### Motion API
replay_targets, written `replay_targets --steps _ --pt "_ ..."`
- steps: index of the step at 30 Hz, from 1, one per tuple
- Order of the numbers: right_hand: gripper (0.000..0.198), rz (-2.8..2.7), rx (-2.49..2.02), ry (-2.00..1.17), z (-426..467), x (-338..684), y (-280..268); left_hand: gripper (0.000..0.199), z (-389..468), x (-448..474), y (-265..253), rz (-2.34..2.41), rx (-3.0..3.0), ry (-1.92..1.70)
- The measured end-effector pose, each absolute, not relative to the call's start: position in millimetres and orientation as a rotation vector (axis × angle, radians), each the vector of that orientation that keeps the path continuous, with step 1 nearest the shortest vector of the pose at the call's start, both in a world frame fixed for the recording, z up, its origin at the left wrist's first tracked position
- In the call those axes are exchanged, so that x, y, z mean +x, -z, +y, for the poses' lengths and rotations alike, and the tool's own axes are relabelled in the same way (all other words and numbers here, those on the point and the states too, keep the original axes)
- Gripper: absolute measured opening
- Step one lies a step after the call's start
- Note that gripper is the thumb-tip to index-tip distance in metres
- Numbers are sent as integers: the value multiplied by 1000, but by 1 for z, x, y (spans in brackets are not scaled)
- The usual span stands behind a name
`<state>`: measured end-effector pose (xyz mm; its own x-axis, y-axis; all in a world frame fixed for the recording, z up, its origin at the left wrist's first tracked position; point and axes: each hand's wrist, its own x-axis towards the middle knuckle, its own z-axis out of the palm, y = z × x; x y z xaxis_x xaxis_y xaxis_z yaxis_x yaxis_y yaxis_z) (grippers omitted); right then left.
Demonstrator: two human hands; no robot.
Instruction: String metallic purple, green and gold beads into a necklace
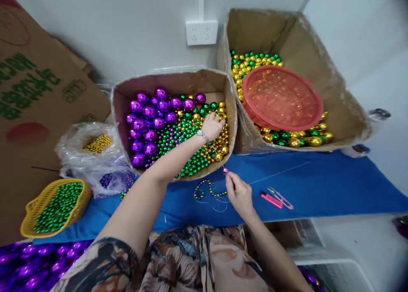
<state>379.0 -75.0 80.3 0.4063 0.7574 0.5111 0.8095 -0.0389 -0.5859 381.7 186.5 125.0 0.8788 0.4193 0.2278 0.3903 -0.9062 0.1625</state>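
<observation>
My left hand [213,127], wearing a wristwatch [202,134], reaches into a cardboard box [232,130] of shiny beads. Its fingers are apart over the gold beads [225,149], their tips partly hidden. Just outside the box's front edge, my right hand [239,195] pinches a purple bead [225,171]. A thin needle-like line [218,157] runs from this bead up toward the box. Beside the right hand, a strand of small green, gold and purple beads [218,194] lies curled on the blue cloth [188,211], with loose clear thread [277,173] around it.
Pink-handled snips [280,197] and a pink tool [271,200] lie right of my right hand. Behind stands a taller box [321,54] with a red basket [283,97] on beads. Left are plastic bags of beads [95,156] and a yellow basket [28,224] with green beads.
</observation>
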Motion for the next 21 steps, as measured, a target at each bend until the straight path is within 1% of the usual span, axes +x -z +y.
replay_targets --steps 3,6,8,10,14,21 --pt "21 -1354 -1802 120 -78 383 -80 22 188 371 -129 636 2623 -560" --pt "21 -1365 -1802 120 -80 384 -80 22 177 341 -138 651 1863 -727" --pt "21 -1390 -1789 114 -77 382 -80 25 164 317 -146 629 1351 -687" --pt "20 -1426 -1769 123 -73 379 -80 25 149 295 -153 618 1021 -643" --pt "19 -1500 -1739 151 -66 372 -81 25 126 269 -155 646 768 -695" --pt "19 -1558 -1764 183 -66 371 -80 28 113 258 -147 650 696 -789"
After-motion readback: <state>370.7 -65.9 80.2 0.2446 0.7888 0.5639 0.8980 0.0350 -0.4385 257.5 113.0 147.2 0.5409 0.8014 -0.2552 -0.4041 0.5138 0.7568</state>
